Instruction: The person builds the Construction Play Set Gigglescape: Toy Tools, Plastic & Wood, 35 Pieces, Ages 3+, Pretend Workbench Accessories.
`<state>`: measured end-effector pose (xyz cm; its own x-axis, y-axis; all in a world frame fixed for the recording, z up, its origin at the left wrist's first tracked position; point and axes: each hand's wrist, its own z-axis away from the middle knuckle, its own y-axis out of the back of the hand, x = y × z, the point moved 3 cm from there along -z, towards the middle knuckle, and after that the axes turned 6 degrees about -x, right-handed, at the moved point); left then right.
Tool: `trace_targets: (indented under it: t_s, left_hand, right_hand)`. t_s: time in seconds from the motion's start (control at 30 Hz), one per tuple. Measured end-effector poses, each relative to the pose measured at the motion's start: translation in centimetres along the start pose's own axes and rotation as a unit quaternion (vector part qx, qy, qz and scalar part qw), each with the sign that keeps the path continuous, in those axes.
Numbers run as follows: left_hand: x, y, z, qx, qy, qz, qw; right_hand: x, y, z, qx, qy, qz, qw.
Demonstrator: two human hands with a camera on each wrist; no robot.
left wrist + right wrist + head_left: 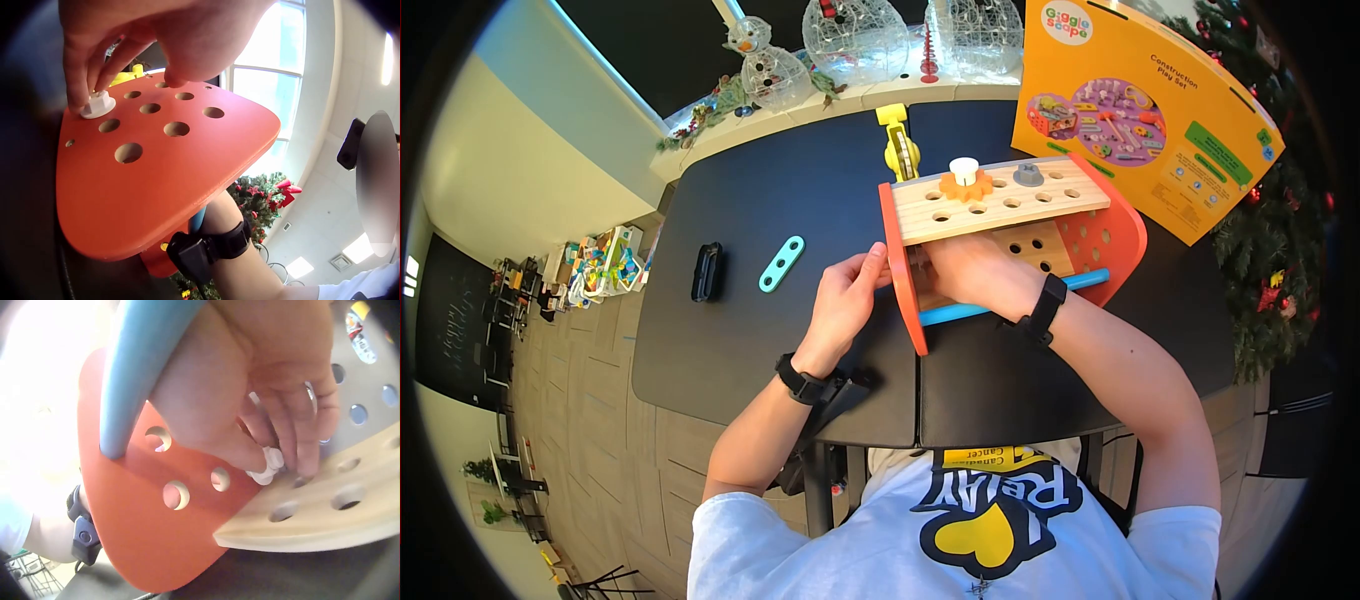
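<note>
A toy workbench (1000, 215) with red-orange side panels and a wooden, hole-filled top stands on the table. At its left panel (169, 156), the left hand (847, 300) has its fingers round a white hex-headed bolt (99, 105) seated on the outer face; the thumb rests apart from it. The right hand (975, 270) reaches under the top, and the head view hides its fingers. In the right wrist view it pinches a white ridged plastic piece (269, 465) against the panel's inner side. An orange gear (966, 185) with a white bolt and a grey bolt (1028, 175) sit on top.
A teal strip with holes (781, 264) and a black case (707, 272) lie left on the black table (730, 350). Behind the workbench stands a yellow toy tool (900, 150). A yellow box (1140, 110) stands back right, beside a Christmas tree (1270, 300). A blue bar (960, 313) crosses the workbench front.
</note>
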<state>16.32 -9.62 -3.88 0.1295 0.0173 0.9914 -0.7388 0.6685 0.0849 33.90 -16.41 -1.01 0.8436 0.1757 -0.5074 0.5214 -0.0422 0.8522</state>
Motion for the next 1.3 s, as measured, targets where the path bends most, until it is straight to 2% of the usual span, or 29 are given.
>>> trace_targets:
  t_s: [0.1, 0.3, 0.4, 0.7, 1.0, 1.1, 1.2, 1.3]
  left_hand:
    - [0.1, 0.0, 0.0, -0.001, -0.004, 0.002, 1.0]
    - [0.5, -0.2, 0.2, 0.001, -0.001, 0.006, 1.0]
    - [0.5, -0.2, 0.2, 0.003, -0.001, 0.007, 1.0]
    - [0.2, -0.2, 0.2, 0.001, -0.004, 0.011, 1.0]
    - [0.3, -0.2, 0.1, -0.004, -0.007, 0.003, 1.0]
    - [0.2, -0.2, 0.1, -0.005, -0.007, 0.005, 1.0]
    - [0.2, -0.1, 0.1, -0.001, -0.003, -0.004, 1.0]
    - [0.2, -0.2, 0.1, -0.001, -0.002, -0.004, 1.0]
  right_hand:
    - [0.9, -0.8, -0.2, 0.033, 0.013, 0.022, 0.999]
    - [0.4, -0.6, -0.5, -0.066, -0.047, 0.059, 0.995]
    - [0.6, -1.0, -0.9, -0.026, -0.054, 0.036, 0.998]
    - [0.1, -0.1, -0.3, -0.019, -0.013, -0.003, 1.0]
    - [0.6, -1.1, -0.8, 0.034, 0.002, 0.039, 0.999]
    - [0.1, -0.5, -0.5, -0.008, 0.014, 0.036, 0.999]
    - [0.5, -0.6, -0.3, 0.053, 0.042, -0.015, 0.998]
    - [0.8, -0.9, -0.4, 0.062, 0.033, 0.004, 0.998]
